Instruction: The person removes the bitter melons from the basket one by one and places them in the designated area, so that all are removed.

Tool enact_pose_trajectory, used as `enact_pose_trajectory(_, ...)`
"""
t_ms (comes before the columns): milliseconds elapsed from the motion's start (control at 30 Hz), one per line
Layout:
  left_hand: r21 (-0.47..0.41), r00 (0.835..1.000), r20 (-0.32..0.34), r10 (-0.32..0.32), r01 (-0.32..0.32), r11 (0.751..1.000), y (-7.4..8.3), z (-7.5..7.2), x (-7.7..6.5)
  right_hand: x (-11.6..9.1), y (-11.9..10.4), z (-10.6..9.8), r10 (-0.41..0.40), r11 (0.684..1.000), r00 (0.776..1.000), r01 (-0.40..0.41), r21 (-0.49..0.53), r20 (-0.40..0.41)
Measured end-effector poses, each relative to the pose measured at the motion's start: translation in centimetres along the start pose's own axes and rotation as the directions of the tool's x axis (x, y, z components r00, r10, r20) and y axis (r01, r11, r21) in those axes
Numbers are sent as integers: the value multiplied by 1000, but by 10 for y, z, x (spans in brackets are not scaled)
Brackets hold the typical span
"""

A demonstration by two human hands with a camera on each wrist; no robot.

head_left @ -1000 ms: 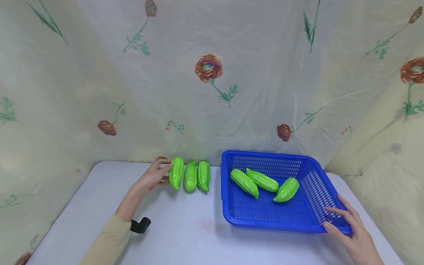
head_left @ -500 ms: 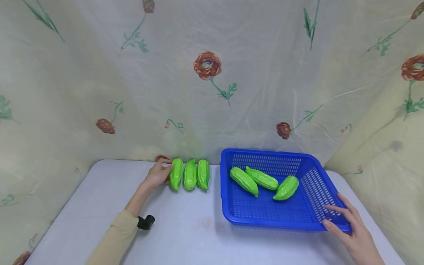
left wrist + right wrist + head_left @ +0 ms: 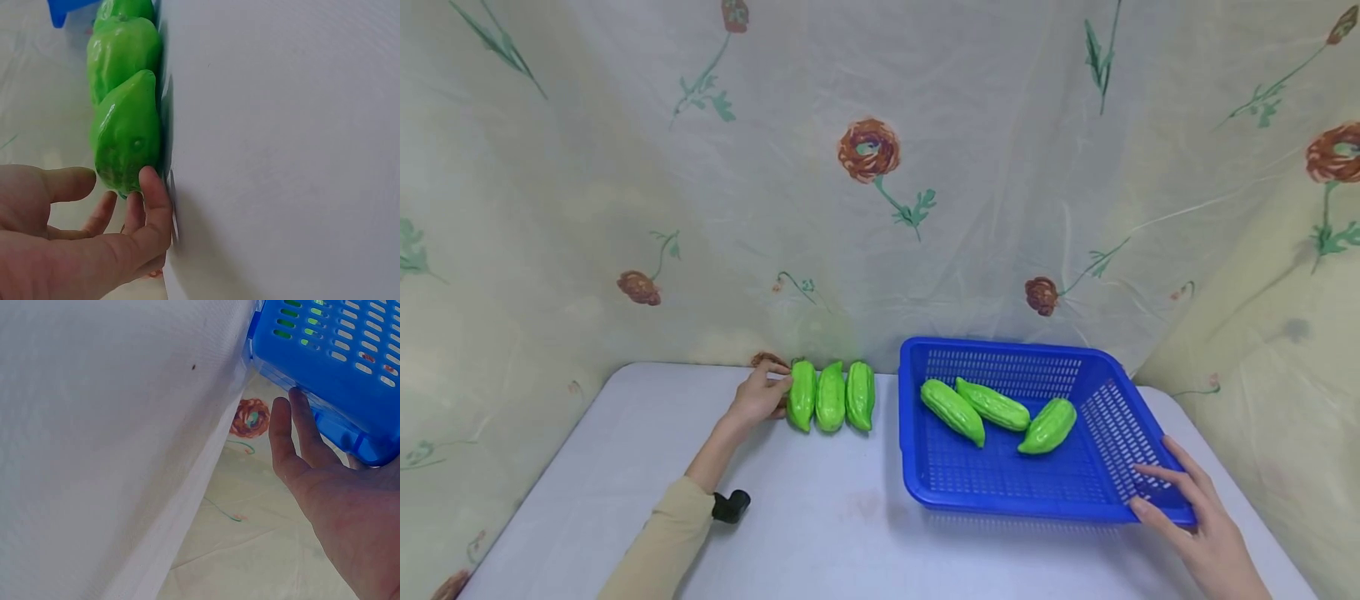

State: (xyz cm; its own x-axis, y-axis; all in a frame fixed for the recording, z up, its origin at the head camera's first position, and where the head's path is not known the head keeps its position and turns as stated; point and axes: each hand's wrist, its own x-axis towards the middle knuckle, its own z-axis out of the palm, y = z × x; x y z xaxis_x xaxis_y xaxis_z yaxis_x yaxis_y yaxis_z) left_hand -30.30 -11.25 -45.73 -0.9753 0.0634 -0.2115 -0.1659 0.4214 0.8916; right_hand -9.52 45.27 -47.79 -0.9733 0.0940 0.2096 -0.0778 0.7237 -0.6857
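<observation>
Three glossy green bitter melons stand side by side near the table's back edge. My left hand (image 3: 760, 396) is at the left-hand bitter melon (image 3: 802, 396), its relaxed fingers touching the outer side. In the left wrist view, the thumb and fingers lie about the near end of that bitter melon (image 3: 128, 137). The middle bitter melon (image 3: 831, 398) and the right one (image 3: 861, 397) lie beside it. At the right, my right hand (image 3: 1206, 521) rests straight fingers on the near right corner of a blue basket (image 3: 1000, 510). Three more bitter melons (image 3: 953, 412) lie inside the basket.
A white cloth covers the table (image 3: 820, 533). A flowered curtain (image 3: 760, 192) hangs behind and at both sides. A black wrist camera (image 3: 732, 506) sits at the left sleeve.
The left-hand bitter melon has come down and shifted right against the middle one. My left hand moved slightly right with it, and its hold has loosened. The right hand and basket stayed put.
</observation>
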Motion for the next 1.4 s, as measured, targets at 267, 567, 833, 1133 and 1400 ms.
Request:
enact_pose_trajectory(267, -4, 1000, -6, 0, 0, 1000, 3, -2, 0, -1, 0, 0, 8, 1000, 1000, -8, -15, 2)
enact_pose_trajectory(567, 53, 999, -27, 22, -20, 998, 3, -2, -1, 1, -2, -1, 30, 1000, 999, -30, -3, 22)
enact_pose_trajectory(833, 167, 983, -85, 160, -145, 975, 13, 0, -7, 2, -3, -3, 55, 998, 998, -55, -14, 36)
enact_pose_trajectory(1133, 220, 951, -138, 278, -244, 944, 37, 12, -19, 2, -6, -4, 57, 998, 998, -57, -18, 40)
enact_pose_trajectory(1400, 194, 934, -90, 347, -325, 925, 64, 25, -33, 3, -7, -5, 79, 997, 996, -78, -18, 50)
